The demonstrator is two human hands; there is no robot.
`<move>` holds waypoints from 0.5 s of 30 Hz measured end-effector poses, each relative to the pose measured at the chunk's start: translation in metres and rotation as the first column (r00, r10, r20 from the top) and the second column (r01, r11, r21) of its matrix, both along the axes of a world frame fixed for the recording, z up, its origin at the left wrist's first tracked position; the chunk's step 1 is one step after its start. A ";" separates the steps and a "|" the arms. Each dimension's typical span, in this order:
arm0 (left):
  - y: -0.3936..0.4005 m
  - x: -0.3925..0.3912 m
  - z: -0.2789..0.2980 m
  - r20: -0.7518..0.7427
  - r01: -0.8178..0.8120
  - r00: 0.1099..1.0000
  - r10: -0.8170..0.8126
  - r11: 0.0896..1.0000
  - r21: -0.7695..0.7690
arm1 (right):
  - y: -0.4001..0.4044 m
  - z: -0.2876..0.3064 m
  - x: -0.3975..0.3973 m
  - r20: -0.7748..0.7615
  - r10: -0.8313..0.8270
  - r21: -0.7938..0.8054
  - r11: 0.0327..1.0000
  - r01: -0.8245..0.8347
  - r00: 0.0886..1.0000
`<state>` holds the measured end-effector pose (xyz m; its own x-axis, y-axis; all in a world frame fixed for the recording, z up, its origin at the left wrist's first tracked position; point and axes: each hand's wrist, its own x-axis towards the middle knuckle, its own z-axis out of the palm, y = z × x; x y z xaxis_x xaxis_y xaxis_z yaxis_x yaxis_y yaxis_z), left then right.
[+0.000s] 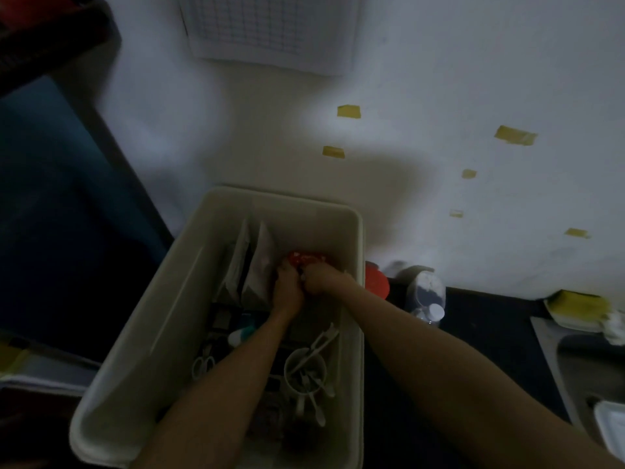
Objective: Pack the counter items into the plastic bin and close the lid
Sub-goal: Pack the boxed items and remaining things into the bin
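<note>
Stage: mid-packing | left hand (287, 292) and right hand (319, 277) both grip a crumpled red packet (304, 258) deep inside the open beige plastic bin (216, 204) | left: clear plastic bottle (426, 294) on counter; lid unseen, not closed

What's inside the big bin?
In the bin: paper packets, scissors, a cup of plastic cutlery, and a red packet in both hands. Arms hide the rest.
</note>
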<state>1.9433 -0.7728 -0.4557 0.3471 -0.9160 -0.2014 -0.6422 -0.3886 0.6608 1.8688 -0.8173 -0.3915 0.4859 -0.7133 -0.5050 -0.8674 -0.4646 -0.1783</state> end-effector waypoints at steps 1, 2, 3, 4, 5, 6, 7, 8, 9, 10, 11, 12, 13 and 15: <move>0.000 -0.001 0.001 0.013 0.005 1.000 -0.005 1.000 0.007 | -0.001 0.002 0.000 -0.002 0.006 0.003 1.000 -0.006 1.000; 0.000 -0.001 0.001 0.016 0.017 1.000 -0.017 1.000 0.013 | -0.001 0.003 0.000 0.008 0.014 0.000 1.000 -0.014 1.000; -0.002 0.000 0.001 0.010 0.031 0.999 -0.031 0.999 0.030 | -0.001 0.005 -0.002 0.024 0.016 -0.006 1.000 -0.016 1.000; -0.002 0.002 0.001 0.006 0.049 0.999 -0.049 0.998 0.043 | -0.001 0.010 -0.005 0.050 0.016 -0.009 1.000 -0.016 0.999; -0.004 0.004 0.003 0.008 0.069 0.998 -0.070 0.996 0.054 | 0.000 0.019 -0.008 0.071 0.009 -0.016 1.000 -0.008 0.997; -0.004 0.005 0.006 0.019 0.090 0.996 -0.091 0.995 0.053 | -0.001 0.028 -0.013 0.109 -0.003 -0.034 0.999 0.007 0.994; -0.005 0.008 0.010 0.027 0.105 0.994 -0.107 0.993 0.055 | -0.004 0.036 -0.021 0.190 -0.035 -0.057 0.997 0.047 0.981; -0.005 0.010 0.015 0.047 0.115 0.992 -0.118 0.992 0.056 | -0.007 0.047 -0.031 0.295 -0.084 -0.068 0.992 0.108 0.952; -0.005 0.012 0.022 0.078 0.125 0.989 -0.128 0.991 0.046 | -0.009 0.059 -0.044 0.412 -0.115 -0.086 0.983 0.165 0.904; -0.004 0.013 0.032 0.110 0.137 0.985 -0.136 0.991 -0.001 | -0.010 0.072 -0.058 0.510 -0.126 -0.108 0.972 0.208 0.851; -0.003 0.013 0.043 0.122 0.143 0.984 -0.131 0.985 -0.092 | -0.011 0.083 -0.074 0.585 -0.133 -0.124 0.960 0.251 0.800; -0.002 0.010 0.056 0.111 0.137 0.987 -0.117 0.970 -0.202 | -0.012 0.093 -0.092 0.641 -0.155 -0.117 0.948 0.295 0.751; -0.002 0.003 0.074 0.096 0.126 0.990 -0.102 0.944 -0.304 | -0.015 0.099 -0.111 0.678 -0.189 -0.089 0.938 0.335 0.711; -0.003 -0.021 0.114 0.090 0.145 0.989 -0.119 0.898 -0.416 | -0.028 0.096 -0.149 0.672 -0.278 -0.013 0.922 0.387 0.686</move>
